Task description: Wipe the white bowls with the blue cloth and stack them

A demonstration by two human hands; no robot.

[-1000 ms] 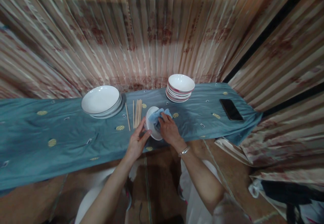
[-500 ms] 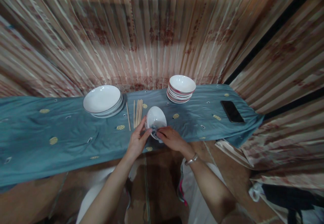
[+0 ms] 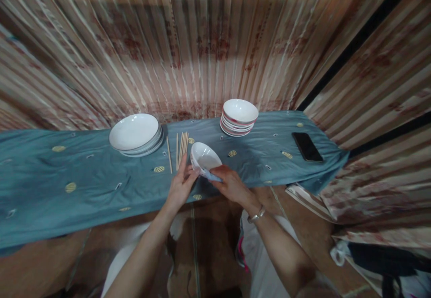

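Note:
Over the near half of the table I hold a white bowl (image 3: 205, 154), tilted, with its mouth turned up and away. My left hand (image 3: 182, 183) supports its left side; the fingers lie along the outer wall and partly disappear behind it. A light blue cloth (image 3: 213, 176) is pressed over the bowl's near rim by my right hand (image 3: 230, 183), whose fingers are closed around the cloth. Just left of the bowl, several wooden chopsticks (image 3: 182, 147) lie on the tablecloth, close to my left fingertips.
A stack of white plates (image 3: 134, 132) stands at the left, and a stack of red-banded white bowls (image 3: 239, 114) at the back right. Further right lies a black phone (image 3: 307, 146). A teal patterned tablecloth (image 3: 94, 195) covers the table; a pleated curtain (image 3: 202, 42) hangs behind.
The bowl has turned, its mouth tipping lower and more to the right. My right hand has shifted the cloth from inside the bowl onto the near rim.

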